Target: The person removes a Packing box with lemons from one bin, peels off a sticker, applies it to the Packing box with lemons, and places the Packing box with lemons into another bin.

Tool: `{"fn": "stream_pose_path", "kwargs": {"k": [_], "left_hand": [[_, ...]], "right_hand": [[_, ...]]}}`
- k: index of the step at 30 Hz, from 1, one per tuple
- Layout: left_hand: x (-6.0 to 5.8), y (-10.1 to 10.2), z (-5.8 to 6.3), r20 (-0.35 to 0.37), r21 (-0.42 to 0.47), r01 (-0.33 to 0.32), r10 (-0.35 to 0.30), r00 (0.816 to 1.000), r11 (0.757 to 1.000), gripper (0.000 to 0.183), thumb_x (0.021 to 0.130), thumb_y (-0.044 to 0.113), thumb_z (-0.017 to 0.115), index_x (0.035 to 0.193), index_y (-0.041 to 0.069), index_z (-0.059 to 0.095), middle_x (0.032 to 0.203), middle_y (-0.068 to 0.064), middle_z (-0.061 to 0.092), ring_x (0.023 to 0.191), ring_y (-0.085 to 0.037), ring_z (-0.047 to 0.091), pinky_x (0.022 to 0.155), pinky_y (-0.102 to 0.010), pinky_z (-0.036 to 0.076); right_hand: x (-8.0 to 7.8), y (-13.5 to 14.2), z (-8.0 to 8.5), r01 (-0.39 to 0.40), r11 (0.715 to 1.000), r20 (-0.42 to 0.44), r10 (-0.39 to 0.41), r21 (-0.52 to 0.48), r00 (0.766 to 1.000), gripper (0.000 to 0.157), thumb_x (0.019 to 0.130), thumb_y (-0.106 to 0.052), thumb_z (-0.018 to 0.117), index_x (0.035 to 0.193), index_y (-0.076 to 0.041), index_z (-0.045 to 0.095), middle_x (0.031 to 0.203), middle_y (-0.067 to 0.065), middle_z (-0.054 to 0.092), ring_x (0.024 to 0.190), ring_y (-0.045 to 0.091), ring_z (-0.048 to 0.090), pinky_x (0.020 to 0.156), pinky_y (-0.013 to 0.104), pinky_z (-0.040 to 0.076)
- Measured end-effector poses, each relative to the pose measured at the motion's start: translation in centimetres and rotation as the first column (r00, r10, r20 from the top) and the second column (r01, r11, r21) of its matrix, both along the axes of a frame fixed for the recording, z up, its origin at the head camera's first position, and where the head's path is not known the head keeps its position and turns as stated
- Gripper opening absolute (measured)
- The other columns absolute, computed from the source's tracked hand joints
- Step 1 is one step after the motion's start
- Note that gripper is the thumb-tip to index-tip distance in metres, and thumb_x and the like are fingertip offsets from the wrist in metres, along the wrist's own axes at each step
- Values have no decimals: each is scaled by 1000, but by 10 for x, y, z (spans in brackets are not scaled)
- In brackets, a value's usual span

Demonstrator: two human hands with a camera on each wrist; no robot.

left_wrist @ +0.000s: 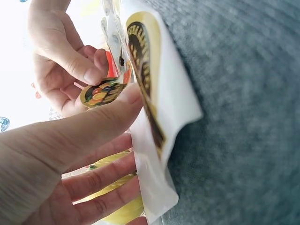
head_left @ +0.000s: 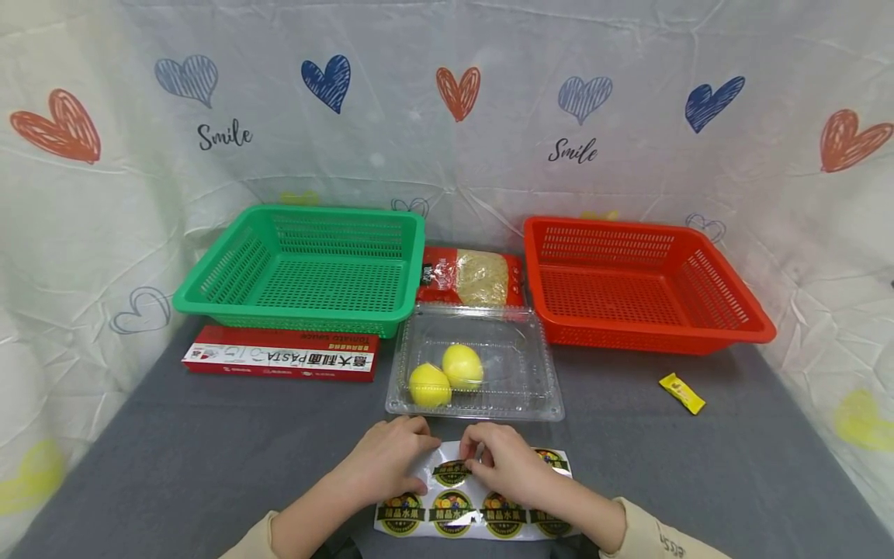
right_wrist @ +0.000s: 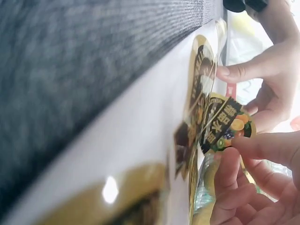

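From my end of the feed, the grey tabletop [head_left: 615,442] gives the work its base. The green basket [head_left: 300,320] and red basket [head_left: 649,338] sit at the back, left and right, which I take as leaving the front for handwork. Between them lies a red bag [head_left: 482,277], with a clear container [head_left: 517,405] just in front of it, central and probably put there for easy reach. A red box [head_left: 279,355] lies along the green basket's front edge.

Nearest me is a white sheet [head_left: 477,530] of round labels, directly under both hands. The left hand [head_left: 394,462] has its thumb pressed to the sheet and its fingers extended along it, I judge to brace the backing against the pull. The right hand [head_left: 512,463], just beside it, pinches between thumb and fingers.

Two yellow fruits [head_left: 462,367] rest together inside the container (I can't tell whether its lid is fastened). A yellow packet [head_left: 682,394] lies well apart, in front of the red basket. In that pinch is a sticker [right_wrist: 232,124], tilted up from the sheet, seemingly gripped by its edge to spare the adhesive.
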State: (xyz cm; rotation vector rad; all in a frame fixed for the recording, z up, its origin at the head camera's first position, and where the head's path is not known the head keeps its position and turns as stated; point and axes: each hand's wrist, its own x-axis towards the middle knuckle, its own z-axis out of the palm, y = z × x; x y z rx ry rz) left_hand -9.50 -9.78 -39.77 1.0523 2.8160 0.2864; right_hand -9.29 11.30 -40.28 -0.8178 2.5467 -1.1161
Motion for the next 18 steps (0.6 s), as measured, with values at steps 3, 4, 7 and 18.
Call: {"fn": "stream_pose_path", "kwargs": {"k": [3,4,7,18], "left_hand": [[1,0,1,-4,-13,0,0,1000,1000,51,62,38,82,106,15,69,89,5,54,82,-13,51,61,-31,45],[1,1,1,-7,-18,-1,1,1000,1000,51,62,38,82,105,15,69,90,5,54,82,-13,51,62,-31,45],[2,1,2,-21,-34,-1,0,1000,999,51,62,38,82,105,15,69,92,4,56,84,-14,52,64,-33,46],[7,2,8,-89,46,-13,17,996,999,37,68,30,80,99,14,68,96,4,60,86,-15,56,65,-31,49]], "right_hand": [[1,1,1,3,1000,0,-3,-22,1000,17,80,1,65,78,-15,58,76,-8,54,53,2,46,49,19,42],[1,1,2,3,1000,1,-3,-30,1000,17,80,1,65,78,-15,59,76,-8,54,53,2,46,49,19,42],[2,3,3,0,998,-4,0,-57,1000,15,80,0,66,78,-15,60,75,-8,56,52,1,46,48,19,42],[2,13,14,14,993,-41,-19,-120,999,8,82,-5,66,83,-12,65,78,-7,61,64,2,53,57,20,48]]}}
